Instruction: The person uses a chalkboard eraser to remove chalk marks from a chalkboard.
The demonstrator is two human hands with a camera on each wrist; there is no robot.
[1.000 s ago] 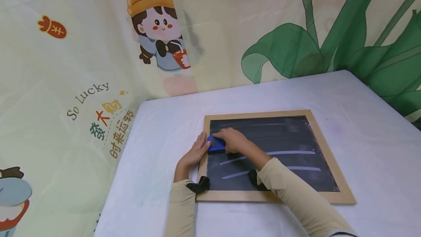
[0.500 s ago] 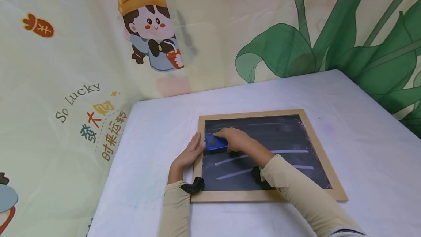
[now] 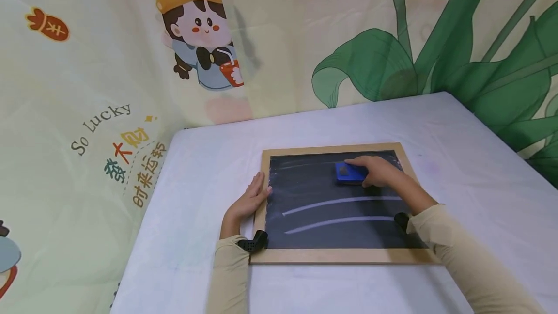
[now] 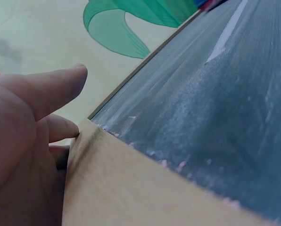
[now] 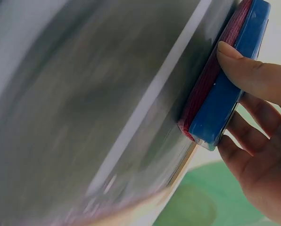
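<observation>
A blackboard (image 3: 322, 231) in a light wooden frame lies on the table, with two long chalk lines (image 3: 331, 202) across its middle and lower part. My right hand (image 3: 378, 171) grips a blue eraser (image 3: 348, 172) against the upper part of the board. In the right wrist view the thumb and fingers pinch the blue eraser (image 5: 220, 103), whose dark red felt side faces the board. Along the frame's left edge rests my left hand (image 3: 248, 201), its fingers fairly straight. The left wrist view shows this hand (image 4: 22, 122) against the frame's outer side, with chalk crumbs along the inner edge.
A white cloth covers the table (image 3: 200, 183). Behind it hangs a printed backdrop (image 3: 279, 62) with a cartoon figure, a flower and green leaves. Each wrist wears a small black camera, the left camera (image 3: 255, 242) being near the board's lower left corner.
My right hand has swept the eraser from the board's left edge rightward and slightly upward. The left hand stays at the frame. The head view has shifted slightly.
</observation>
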